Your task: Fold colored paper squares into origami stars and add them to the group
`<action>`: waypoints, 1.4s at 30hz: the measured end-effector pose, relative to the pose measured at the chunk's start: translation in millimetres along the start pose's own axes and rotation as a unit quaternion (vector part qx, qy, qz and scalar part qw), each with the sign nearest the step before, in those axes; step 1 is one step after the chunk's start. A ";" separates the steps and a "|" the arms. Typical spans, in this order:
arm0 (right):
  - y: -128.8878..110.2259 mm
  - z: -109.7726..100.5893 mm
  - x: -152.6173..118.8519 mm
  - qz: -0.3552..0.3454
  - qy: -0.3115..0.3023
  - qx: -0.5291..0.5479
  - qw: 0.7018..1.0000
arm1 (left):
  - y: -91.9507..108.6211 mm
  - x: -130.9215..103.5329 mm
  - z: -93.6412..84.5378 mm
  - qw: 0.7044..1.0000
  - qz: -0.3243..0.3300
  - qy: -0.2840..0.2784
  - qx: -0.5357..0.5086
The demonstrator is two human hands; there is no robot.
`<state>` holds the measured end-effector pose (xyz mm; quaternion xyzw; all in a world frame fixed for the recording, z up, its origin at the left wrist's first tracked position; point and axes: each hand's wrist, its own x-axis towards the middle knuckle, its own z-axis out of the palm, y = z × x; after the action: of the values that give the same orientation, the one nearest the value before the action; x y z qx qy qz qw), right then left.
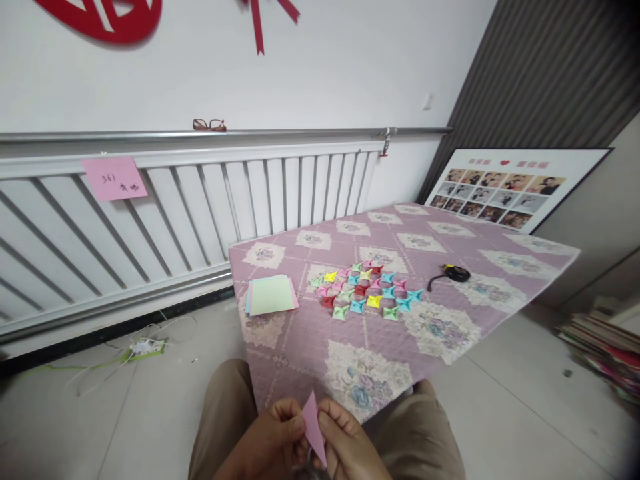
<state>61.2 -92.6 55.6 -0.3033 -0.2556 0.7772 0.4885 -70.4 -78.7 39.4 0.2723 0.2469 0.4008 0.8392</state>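
A folded piece of pink paper (313, 428) is held between my two hands, low in the view and close to my lap. My left hand (281, 427) pinches its left side between thumb and fingers. On its other side, my right hand (343, 432) grips the paper the same way. Beyond them on the table lie several small folded paper shapes (374, 301) in yellow, green, blue, pink and red, set out in rough rows. To their left sits a stack of square coloured paper (271, 296), pale green on top.
A purple flowered cloth (300, 353) covers the table. A black object with a strap (456, 273) lies on its right side. Behind stand a white radiator (280, 193) and a photo board (515, 187). Glasses (209, 125) rest on the pipe. A power strip (147, 348) lies on the floor.
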 end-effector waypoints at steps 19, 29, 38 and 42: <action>-24.8 -13.8 -10.9 -0.194 0.054 -0.509 0.837 | -1.1 8.6 -2.9 0.990 -0.010 0.106 0.088; -54.4 -8.8 -20.8 -0.281 -0.127 -0.682 0.663 | 2.5 -1.2 1.0 0.998 -0.053 0.022 -0.008; -59.9 -14.6 -23.4 -0.242 -0.121 -0.657 0.704 | 18.9 -2.9 6.8 0.972 0.051 -0.016 0.228; -54.0 -22.3 -25.2 -0.207 -0.122 -0.618 0.749 | 35.3 -12.6 21.4 0.937 0.044 -0.088 0.334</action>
<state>118.4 -92.2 83.3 -0.3811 -0.7938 0.3600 0.3084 -82.9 -75.7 80.6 0.5816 0.2793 0.3068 0.6997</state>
